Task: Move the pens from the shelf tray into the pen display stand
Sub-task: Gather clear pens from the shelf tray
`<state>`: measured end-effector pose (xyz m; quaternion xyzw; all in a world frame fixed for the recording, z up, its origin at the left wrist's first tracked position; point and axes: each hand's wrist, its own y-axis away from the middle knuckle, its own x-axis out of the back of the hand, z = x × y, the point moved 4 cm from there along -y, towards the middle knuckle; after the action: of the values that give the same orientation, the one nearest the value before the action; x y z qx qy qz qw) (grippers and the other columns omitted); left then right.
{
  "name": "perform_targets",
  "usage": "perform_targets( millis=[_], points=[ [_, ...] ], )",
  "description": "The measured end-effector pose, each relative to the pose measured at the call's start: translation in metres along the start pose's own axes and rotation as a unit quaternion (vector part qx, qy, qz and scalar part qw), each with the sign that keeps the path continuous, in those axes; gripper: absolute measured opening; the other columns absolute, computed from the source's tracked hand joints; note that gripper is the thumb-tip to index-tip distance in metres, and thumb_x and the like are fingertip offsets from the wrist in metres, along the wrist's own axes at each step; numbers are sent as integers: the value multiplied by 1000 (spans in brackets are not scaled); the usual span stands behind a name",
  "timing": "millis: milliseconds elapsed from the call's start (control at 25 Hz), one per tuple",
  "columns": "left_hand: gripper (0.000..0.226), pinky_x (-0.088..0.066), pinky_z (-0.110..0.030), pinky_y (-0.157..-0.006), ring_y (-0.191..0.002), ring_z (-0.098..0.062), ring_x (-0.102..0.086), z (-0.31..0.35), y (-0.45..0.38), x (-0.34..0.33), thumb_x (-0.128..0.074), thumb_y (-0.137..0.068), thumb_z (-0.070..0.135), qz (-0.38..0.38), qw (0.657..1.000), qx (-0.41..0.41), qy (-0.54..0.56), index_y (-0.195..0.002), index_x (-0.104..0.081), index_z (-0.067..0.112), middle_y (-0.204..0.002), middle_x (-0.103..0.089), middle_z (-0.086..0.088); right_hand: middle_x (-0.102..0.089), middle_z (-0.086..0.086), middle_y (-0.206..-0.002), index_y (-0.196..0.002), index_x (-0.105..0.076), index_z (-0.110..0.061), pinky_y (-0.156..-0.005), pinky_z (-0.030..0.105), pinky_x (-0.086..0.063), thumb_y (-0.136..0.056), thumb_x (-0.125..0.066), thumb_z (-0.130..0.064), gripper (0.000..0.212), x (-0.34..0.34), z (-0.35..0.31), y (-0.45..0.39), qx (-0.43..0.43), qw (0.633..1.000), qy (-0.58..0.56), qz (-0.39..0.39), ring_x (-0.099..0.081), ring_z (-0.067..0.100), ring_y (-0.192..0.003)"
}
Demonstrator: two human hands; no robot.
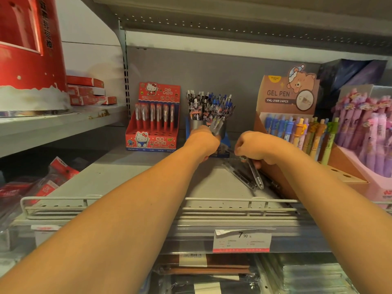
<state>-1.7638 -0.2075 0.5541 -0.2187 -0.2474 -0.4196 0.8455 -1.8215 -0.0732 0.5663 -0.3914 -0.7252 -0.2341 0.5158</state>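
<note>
A pen display stand (pixel 196 124), a grey cup on a blue base crammed with several black and blue clip pens, sits at the back middle of the shelf. My left hand (pixel 202 139) reaches to its front and grips a pen (pixel 217 126) leaning at the cup's rim. My right hand (pixel 252 148) is just right of the stand and pinches a clear pen (pixel 255 174) that points down toward me. Another clear pen (pixel 239 174) lies on the grey shelf tray (pixel 131 181) beside it, with darker pens (pixel 273 183) along the brown box's edge.
A red cartoon-cat pen box (pixel 153 122) stands left of the stand. A brown GEL PEN box (pixel 288 111) and a pink pen box (pixel 367 145) crowd the right. A wire rail (pixel 63 203) and price tag (pixel 241 240) line the shelf front.
</note>
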Motion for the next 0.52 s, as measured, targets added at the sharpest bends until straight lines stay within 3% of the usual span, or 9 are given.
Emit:
perform_targets(
  millis=[80, 200, 240, 400, 520],
  points=[
    [40, -34, -28, -45, -60, -26, -44, 2, -1, 1, -56, -102, 33, 5, 999, -1, 37, -124, -53, -1, -83, -54, -15, -64, 13, -83, -112, -64, 1, -34, 20, -38, -100, -51, -10, 21, 5, -2, 0, 30, 996, -78, 20, -47, 19, -42],
    [57, -33, -26, -44, -58, -23, -44, 4, -4, 5, -59, -98, 47, 35, 993, 4, 114, -131, -53, 0, -107, -67, -25, -62, 8, -83, -118, -60, -8, -37, 20, -38, -103, -51, -15, 19, 7, -11, 4, 91, 979, -176, 46, -50, 20, -60],
    [60, -33, -25, -43, -55, -22, -45, 5, -5, 6, -61, -96, 49, 45, 988, 14, 145, -129, -56, -1, -101, -67, -21, -62, 8, -84, -119, -59, -10, -37, 20, -38, -103, -51, -16, 19, 7, -15, 5, 111, 974, -192, 49, -51, 18, -60],
    [47, -30, -17, -35, -42, -17, -40, 1, -8, 10, -70, -92, 39, 60, 968, 39, 240, -115, -64, -2, -71, -62, -10, -61, 9, -78, -119, -60, -12, -38, 21, -39, -102, -54, -16, 18, 4, -24, 10, 169, 958, -230, 31, -52, 11, -52],
    [35, -38, -23, -45, -53, -25, -48, -2, -11, 13, -61, -97, 26, 78, 975, 21, 207, -116, -63, -3, -82, -64, -18, -67, 6, -76, -115, -59, -13, -37, 21, -37, -104, -51, -15, 14, -1, -25, 8, 180, 949, -257, 9, -52, 10, -48]
  ],
)
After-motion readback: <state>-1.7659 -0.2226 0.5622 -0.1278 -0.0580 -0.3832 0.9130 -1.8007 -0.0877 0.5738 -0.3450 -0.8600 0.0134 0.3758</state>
